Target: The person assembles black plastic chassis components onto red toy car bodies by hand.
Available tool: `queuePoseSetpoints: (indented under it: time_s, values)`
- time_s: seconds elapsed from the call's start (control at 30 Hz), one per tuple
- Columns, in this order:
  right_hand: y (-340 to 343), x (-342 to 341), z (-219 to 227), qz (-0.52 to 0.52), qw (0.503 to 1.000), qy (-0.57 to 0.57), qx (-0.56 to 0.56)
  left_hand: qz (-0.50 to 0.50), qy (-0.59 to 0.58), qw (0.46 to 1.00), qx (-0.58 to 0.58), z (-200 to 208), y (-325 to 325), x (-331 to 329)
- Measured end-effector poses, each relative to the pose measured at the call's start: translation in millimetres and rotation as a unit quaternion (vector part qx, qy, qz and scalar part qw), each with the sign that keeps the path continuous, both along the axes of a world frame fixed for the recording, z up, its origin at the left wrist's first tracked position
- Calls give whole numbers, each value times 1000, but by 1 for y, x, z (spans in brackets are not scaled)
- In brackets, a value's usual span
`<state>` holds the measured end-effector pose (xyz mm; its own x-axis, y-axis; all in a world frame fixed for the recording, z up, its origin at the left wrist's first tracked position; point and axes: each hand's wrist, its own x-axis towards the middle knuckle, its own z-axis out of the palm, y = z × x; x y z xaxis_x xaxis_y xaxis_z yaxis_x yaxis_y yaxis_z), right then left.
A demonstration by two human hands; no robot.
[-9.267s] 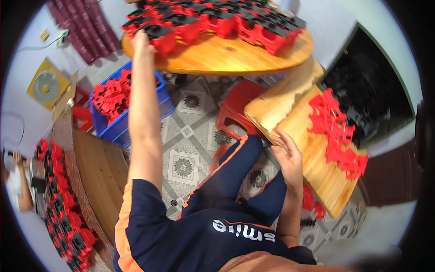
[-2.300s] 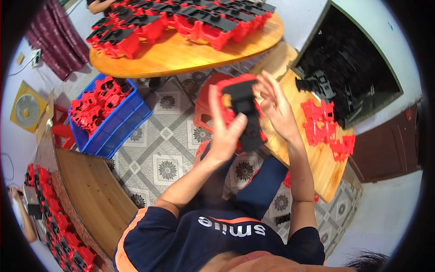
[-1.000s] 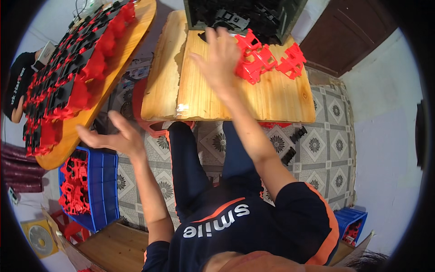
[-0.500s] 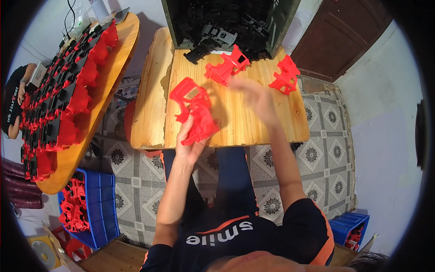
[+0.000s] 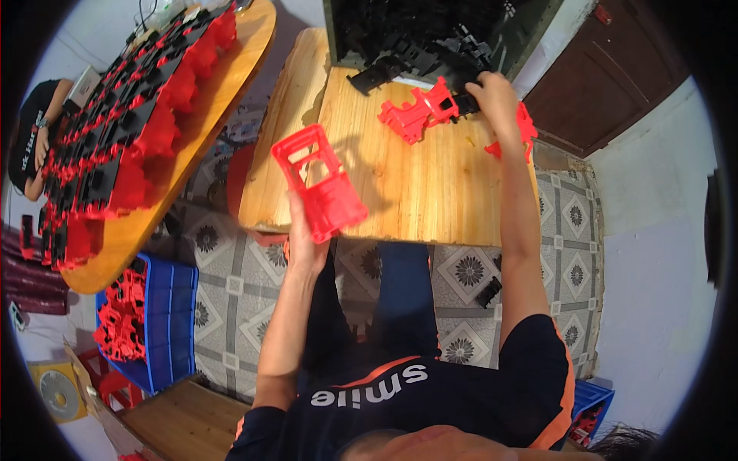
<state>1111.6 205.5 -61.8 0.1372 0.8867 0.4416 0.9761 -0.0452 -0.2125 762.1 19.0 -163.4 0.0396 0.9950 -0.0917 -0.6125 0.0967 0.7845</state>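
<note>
My left hand [image 5: 306,244] is closed on the lower end of a red plastic frame [image 5: 343,203], tilted up over the table's front part with its openings showing. Over at the far right of the table, my right hand [image 5: 496,98] has its fingers bent onto a black plastic part [image 5: 464,103] in front of the box. Just left of those fingers lies another red plastic frame [image 5: 413,119]. A third red frame [image 5: 526,131] is partly hidden behind my right wrist.
A dark box [image 5: 547,31] heaped with black parts [image 5: 430,50] stands at the wooden table's [image 5: 430,200] back. On the left, an oval table [image 5: 246,58] carries rows of red-and-black assemblies; a person [image 5: 42,138] is beyond it. A blue crate [image 5: 171,323] holds red parts.
My right hand has moved right and away from me to the black parts by the box. The red frame in my left hand has turned to show its open side. The view has shifted.
</note>
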Motion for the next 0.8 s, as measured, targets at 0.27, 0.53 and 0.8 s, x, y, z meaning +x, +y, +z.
queuePoseSetpoints:
  time_s: [0.27,0.53,0.8]
  values:
    - [-196,-149,-11,282,900,325,75,-1,7,996,85,21,-10,12]
    - [-229,-201,-27,299,910,255,128,19,38,992,118,30,-34,6]
    - [-230,-207,-43,308,917,195,163,3,-28,991,129,41,-41,9]
